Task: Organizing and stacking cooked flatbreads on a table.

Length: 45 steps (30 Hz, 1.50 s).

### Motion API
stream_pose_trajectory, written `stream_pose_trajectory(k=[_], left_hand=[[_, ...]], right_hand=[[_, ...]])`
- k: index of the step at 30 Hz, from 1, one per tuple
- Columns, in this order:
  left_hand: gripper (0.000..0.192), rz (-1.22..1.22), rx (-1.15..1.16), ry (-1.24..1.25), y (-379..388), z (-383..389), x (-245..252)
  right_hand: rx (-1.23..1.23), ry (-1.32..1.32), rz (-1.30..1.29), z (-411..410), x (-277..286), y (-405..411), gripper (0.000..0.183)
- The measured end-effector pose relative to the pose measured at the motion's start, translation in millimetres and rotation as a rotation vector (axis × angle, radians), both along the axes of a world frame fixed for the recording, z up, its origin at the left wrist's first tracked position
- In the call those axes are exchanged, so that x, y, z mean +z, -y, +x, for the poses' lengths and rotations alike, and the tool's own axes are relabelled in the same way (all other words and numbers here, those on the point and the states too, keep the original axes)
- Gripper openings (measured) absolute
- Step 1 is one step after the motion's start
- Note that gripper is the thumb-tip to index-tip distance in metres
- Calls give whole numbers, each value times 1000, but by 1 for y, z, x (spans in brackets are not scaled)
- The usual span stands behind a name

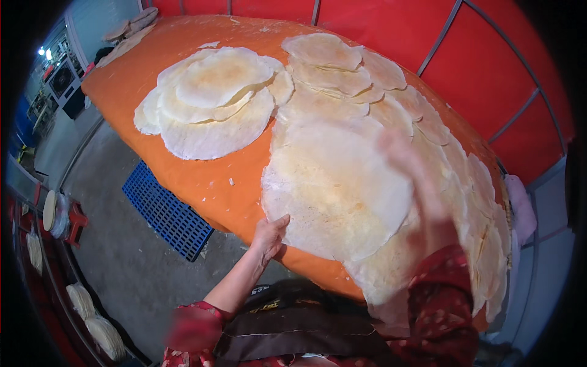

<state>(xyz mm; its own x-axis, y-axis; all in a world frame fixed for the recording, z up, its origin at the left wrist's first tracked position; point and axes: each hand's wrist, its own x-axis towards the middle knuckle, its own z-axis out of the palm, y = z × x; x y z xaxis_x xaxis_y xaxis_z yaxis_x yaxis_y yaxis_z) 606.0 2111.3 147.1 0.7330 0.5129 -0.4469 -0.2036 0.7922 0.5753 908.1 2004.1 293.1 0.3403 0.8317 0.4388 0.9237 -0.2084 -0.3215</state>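
Observation:
My left hand (270, 235) pinches the near left edge of a large, thin round flatbread (335, 188), with the thumb on top. This sheet is pale with yellowish patches and lies at the table's near edge, over other sheets. Over its right side my right hand (401, 153) is blurred by motion. Whether its fingers are open or closed does not show. Overlapping flatbreads (442, 179) spread beneath and to the right of my right forearm. Farther left lies a separate loose pile of flatbreads (215, 105).
An orange cloth (234, 179) with scattered crumbs covers the table. Red panels (380, 27) with metal bars stand behind it. A blue plastic pallet (167, 208) lies on the floor at left. Stacked flatbreads (104, 337) sit on a rack at lower left, near a red stool (77, 225).

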Motion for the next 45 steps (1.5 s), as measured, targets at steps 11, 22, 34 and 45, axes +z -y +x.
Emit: stream_pose_trajectory(k=[11, 22, 34, 45], left_hand=[[44, -76, -14, 126, -10, -20, 0], [53, -129, -235, 462, -16, 1, 49], [56, -386, -479, 383, -86, 60, 75], [34, 1162, -561, 187, -183, 136, 121]], right_hand=[[135, 392, -472, -142, 43, -19, 15], [411, -587, -87, -104, -15, -13, 47], [-390, -1347, 587, -64, -27, 199, 42], [-572, -1045, 589, -165, -81, 69, 66]])
